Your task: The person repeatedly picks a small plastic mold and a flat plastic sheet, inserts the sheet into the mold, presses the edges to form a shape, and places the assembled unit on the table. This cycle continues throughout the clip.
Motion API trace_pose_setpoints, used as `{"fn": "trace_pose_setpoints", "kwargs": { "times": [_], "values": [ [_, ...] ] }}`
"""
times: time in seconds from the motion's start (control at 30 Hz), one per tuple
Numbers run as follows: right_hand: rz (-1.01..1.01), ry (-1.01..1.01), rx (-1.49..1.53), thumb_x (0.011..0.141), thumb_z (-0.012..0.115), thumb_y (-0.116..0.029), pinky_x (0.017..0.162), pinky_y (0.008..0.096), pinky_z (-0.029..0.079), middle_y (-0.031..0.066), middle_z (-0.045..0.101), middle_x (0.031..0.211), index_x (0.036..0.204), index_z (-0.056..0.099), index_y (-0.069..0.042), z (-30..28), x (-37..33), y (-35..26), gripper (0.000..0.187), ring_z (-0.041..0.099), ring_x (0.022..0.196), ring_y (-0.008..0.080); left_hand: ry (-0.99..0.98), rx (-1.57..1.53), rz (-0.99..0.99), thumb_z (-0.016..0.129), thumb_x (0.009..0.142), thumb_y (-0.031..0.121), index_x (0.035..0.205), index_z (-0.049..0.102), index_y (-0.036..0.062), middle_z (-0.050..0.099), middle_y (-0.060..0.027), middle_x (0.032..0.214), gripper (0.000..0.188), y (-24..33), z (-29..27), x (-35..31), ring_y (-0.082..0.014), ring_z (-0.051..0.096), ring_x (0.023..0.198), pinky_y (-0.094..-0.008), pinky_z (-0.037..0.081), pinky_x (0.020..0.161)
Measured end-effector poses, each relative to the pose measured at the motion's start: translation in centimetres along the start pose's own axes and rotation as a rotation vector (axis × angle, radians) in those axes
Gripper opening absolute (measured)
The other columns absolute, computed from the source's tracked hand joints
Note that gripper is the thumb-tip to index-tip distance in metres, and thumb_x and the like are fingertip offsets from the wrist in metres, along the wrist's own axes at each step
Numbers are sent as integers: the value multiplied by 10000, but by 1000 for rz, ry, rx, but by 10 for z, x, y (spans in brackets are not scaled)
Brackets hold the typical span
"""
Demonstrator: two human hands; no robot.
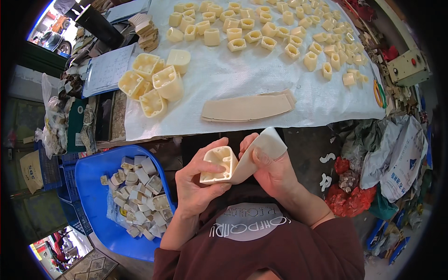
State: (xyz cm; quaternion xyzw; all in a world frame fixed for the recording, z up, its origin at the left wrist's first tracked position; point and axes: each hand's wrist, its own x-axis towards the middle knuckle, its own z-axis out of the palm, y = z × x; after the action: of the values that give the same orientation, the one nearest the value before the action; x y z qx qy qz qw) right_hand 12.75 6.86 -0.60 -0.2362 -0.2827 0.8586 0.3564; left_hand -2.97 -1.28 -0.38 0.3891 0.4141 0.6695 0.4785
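Note:
My left hand [193,179] grips a cream, hollow plastic shoe heel [223,157], its open ribbed side facing up and a finger reaching over into it. In my right hand [275,170] is a pale beige strip of thin covering material [272,141], pinched between thumb and fingers. One end of that strip lies against the heel's right side; its other end sticks up free. Just beyond my hands, a flat stack of similar curved beige strips [247,108] rests on the white-covered table [326,109]. A cluster of larger cream heels [167,83] stands to its left.
Many smaller cream heels [253,36] spread over the table's far side. A blue tub [95,196] of covered pieces sits at my lower left. Scissors [379,93] lie at the right edge, near a control box [409,68]. Plastic sacks [403,156] are heaped at right.

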Motion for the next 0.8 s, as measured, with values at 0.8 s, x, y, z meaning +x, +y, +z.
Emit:
{"fn": "trace_pose_setpoints", "kwargs": {
  "times": [0.8],
  "values": [
    [-153, -126, -234, 856, 630, -125, 797, 277, 494, 93, 632, 1038, 1084, 566, -2, 0, 8, -8, 266, 589, 943, 139, -58, 310, 200, 817, 649, 176, 865, 598, 120, 306, -203, 1342, 313, 2, 15, 13, -257, 465, 1084, -360, 379, 909]
  ]
}}
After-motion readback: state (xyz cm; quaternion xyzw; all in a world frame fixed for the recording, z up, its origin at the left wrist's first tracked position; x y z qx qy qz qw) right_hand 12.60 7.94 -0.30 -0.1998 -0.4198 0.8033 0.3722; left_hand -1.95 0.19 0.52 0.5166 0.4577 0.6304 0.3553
